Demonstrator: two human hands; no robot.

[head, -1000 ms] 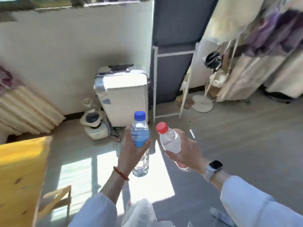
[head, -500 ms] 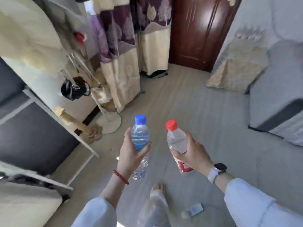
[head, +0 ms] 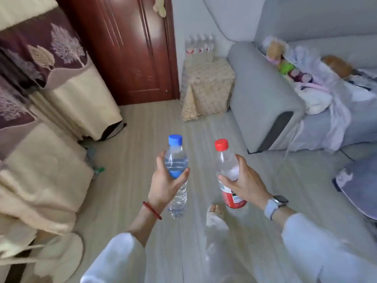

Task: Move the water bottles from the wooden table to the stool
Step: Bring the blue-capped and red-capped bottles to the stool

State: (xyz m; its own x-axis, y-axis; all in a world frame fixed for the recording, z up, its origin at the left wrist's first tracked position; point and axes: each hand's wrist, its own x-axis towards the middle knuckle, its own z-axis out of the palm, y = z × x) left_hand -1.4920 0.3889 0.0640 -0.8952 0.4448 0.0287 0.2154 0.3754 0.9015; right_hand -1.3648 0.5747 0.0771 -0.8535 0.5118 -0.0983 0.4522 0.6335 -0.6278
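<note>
The left hand (head: 163,184) grips a water-filled blue-capped bottle (head: 176,166) upright; the right hand (head: 247,183) grips a clear red-capped bottle (head: 226,164), fingers curled round each.

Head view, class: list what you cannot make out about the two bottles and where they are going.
- Stool and wooden table: neither can be picked out in the head view.
- Blue-capped bottle: label mostly covered by the left hand.
- Red-capped bottle: label text blurred, partly behind the right hand.
</note>
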